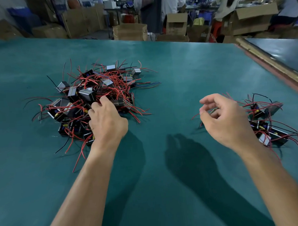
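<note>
2 heaps of small black box-shaped modules lie on the green table (177, 73). The big heap (95, 95), left of middle, is a loose tangle. Its boxes, some with shiny grey faces, are tipped every which way, and thin red and a few black wires stick out all round. The left hand (107, 118) digs into its near edge. The smaller heap (266, 122), well apart at the right, lies flatter, partly behind the right hand (226, 119).

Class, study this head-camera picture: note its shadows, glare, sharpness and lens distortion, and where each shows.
Head view: the left hand and right hand cast dark, soft-edged shadows on the green table mat; its far edge bows, a wide-angle effect; the brown cardboard boxes behind look soft; pale sheen sits on box tops in the tangled pile of red-wired black parts.
</note>
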`<action>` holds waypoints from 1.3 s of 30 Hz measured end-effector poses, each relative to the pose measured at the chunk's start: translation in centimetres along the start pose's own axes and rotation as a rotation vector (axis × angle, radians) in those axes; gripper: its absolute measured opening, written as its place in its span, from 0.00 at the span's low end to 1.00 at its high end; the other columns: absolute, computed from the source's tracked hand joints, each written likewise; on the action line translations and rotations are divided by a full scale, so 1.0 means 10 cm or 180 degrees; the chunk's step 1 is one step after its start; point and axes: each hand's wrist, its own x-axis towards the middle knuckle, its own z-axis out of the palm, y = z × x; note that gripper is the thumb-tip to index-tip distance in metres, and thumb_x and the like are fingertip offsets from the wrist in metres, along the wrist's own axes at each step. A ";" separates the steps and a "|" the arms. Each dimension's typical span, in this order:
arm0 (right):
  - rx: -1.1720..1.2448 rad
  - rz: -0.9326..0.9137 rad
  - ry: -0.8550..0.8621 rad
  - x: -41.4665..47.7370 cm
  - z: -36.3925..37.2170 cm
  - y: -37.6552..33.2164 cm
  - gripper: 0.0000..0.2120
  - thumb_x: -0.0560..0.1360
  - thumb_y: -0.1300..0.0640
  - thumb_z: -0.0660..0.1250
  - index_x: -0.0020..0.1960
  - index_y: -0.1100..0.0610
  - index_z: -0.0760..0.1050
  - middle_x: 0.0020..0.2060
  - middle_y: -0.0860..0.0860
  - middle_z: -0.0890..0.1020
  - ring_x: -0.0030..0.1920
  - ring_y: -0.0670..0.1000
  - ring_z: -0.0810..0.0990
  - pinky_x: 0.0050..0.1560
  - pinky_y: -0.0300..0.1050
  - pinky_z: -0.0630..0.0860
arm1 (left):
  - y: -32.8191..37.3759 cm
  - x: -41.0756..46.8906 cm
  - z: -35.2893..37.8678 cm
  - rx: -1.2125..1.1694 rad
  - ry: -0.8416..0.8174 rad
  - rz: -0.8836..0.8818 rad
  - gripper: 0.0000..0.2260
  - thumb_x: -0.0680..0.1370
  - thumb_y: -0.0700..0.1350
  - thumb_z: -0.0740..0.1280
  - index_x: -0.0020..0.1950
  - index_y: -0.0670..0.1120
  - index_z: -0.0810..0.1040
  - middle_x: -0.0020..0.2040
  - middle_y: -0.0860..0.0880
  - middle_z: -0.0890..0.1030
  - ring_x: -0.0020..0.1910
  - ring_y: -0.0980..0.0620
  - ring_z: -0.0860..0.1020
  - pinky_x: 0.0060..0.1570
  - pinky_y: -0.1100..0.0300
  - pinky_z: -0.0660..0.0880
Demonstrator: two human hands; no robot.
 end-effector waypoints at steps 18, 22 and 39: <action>-0.0135 -0.0339 -0.1713 -0.09 0.03 -0.06 0.16 0.65 0.40 0.70 0.51 0.41 0.76 0.42 0.37 0.82 0.35 0.44 0.80 0.42 0.45 0.79 | 0.39 -0.46 0.14 -0.2883 -0.2285 0.1250 0.05 0.79 0.36 0.66 0.52 0.42 0.81 0.40 0.49 0.83 0.35 0.59 0.78 0.35 0.66 0.75; -0.0182 -0.0505 -0.1859 -0.12 0.07 -0.09 0.16 0.66 0.36 0.69 0.49 0.43 0.79 0.43 0.36 0.83 0.41 0.45 0.83 0.47 0.47 0.79 | 0.37 -0.43 0.13 -0.2723 -0.2197 0.1294 0.06 0.80 0.38 0.65 0.52 0.43 0.81 0.44 0.44 0.86 0.41 0.55 0.80 0.41 0.65 0.77; -0.0389 -0.0317 -0.1765 -0.07 0.08 0.05 0.01 0.74 0.49 0.71 0.44 0.45 0.80 0.33 0.33 0.80 0.29 0.45 0.77 0.35 0.38 0.73 | 0.09 -0.06 0.34 -0.2084 -0.0870 -0.0246 0.42 0.70 0.48 0.66 0.77 0.62 0.45 0.46 0.51 0.78 0.45 0.43 0.83 0.48 0.41 0.80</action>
